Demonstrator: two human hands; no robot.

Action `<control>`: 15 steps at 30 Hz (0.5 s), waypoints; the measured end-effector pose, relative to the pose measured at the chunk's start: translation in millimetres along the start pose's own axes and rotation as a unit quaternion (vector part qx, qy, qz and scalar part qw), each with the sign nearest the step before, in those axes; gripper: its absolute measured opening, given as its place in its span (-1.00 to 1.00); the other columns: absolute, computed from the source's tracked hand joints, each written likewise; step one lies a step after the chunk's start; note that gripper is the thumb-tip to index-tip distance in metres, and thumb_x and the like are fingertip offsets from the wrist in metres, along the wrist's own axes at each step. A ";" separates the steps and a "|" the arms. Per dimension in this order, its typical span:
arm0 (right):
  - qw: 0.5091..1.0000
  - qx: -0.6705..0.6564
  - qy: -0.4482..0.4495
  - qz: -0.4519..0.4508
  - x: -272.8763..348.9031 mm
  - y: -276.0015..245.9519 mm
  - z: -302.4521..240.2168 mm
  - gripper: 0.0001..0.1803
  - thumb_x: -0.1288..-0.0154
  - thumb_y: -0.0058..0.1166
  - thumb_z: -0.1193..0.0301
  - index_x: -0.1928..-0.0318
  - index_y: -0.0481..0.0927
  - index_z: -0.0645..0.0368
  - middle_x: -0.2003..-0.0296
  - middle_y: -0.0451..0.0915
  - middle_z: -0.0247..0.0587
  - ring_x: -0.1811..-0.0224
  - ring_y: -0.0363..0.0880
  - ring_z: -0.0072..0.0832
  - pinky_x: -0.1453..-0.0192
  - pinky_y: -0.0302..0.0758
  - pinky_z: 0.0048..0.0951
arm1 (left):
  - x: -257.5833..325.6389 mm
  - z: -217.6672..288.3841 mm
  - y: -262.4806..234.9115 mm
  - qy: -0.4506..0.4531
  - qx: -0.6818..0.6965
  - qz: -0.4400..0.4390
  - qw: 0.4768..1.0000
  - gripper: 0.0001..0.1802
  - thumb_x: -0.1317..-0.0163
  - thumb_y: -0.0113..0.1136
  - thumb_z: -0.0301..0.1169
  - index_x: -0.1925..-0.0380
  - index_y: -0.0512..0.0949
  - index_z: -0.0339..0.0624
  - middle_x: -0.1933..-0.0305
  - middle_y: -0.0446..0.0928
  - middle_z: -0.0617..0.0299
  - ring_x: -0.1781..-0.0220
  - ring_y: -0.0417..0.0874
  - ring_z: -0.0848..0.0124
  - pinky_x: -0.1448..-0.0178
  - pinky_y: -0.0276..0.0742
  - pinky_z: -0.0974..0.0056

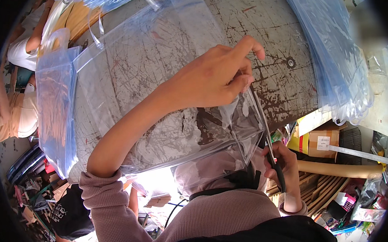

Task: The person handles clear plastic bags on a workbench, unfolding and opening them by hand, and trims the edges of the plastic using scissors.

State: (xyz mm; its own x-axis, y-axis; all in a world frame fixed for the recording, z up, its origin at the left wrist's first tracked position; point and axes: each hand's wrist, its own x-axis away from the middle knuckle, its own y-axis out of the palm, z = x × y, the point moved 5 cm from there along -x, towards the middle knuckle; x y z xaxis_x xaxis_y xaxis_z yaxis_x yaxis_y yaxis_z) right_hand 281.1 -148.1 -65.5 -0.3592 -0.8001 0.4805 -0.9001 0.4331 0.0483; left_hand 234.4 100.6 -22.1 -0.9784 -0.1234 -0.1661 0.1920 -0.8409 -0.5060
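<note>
Scissors (280, 174) with dark handles are gripped in the right hand (290, 164), their blades set along the edge of a clear plastic bag (162, 58). The bag is spread across the scratched worktop (273, 33), its lower part hung past the near edge. Close to the blade tips, the plastic is pinched between thumb and fingers of the left hand (225, 76). On both sides, the bag is flanked by bluish stacks of similar bags (56, 114).
</note>
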 end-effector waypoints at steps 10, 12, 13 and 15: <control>1.000 -0.003 -0.011 -0.012 -6.6 5.3 -10.1 -0.28 0.16 0.49 0.08 0.12 0.44 0.29 0.50 0.39 -0.49 0.44 0.31 -0.76 0.40 0.24 -0.71 | 1.9 0.9 0.9 0.010 0.019 0.038 0.999 -0.47 -0.25 -0.11 -0.59 -0.23 0.09 -0.13 0.46 0.59 0.14 0.34 0.68 0.26 0.21 0.51 0.25; 1.000 -0.020 -0.008 -0.005 -5.7 6.2 -9.2 -0.29 0.16 0.49 0.10 0.11 0.44 0.30 0.50 0.39 -0.49 0.44 0.31 -0.76 0.39 0.23 -0.72 | 1.9 1.1 1.3 0.007 0.025 0.039 0.999 -0.47 -0.25 -0.11 -0.59 -0.23 0.09 -0.13 0.46 0.60 0.14 0.33 0.68 0.25 0.20 0.52 0.25; 1.000 -0.020 -0.008 -0.006 -5.3 7.1 -8.6 -0.29 0.16 0.49 0.10 0.11 0.44 0.30 0.50 0.39 -0.49 0.44 0.31 -0.76 0.39 0.23 -0.72 | 2.1 1.2 1.4 0.004 0.032 0.040 0.999 -0.47 -0.26 -0.12 -0.59 -0.23 0.09 -0.13 0.46 0.60 0.14 0.32 0.68 0.24 0.20 0.52 0.25; 0.999 -0.030 -0.013 0.003 -4.6 7.4 -7.4 -0.30 0.16 0.49 0.11 0.12 0.45 0.30 0.50 0.38 -0.49 0.45 0.30 -0.77 0.38 0.22 -0.73 | 1.9 1.2 1.7 0.003 0.028 0.040 0.999 -0.47 -0.26 -0.12 -0.59 -0.23 0.09 -0.13 0.46 0.60 0.14 0.33 0.68 0.24 0.19 0.52 0.25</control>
State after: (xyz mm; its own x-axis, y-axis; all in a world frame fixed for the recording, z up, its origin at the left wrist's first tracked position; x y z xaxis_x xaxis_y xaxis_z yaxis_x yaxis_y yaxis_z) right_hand 277.9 -138.2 -60.9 -0.3717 -0.8078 0.4575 -0.8817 0.4614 0.0982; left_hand 232.8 98.3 -22.3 -0.9596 -0.1882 -0.2090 0.2645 -0.8567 -0.4429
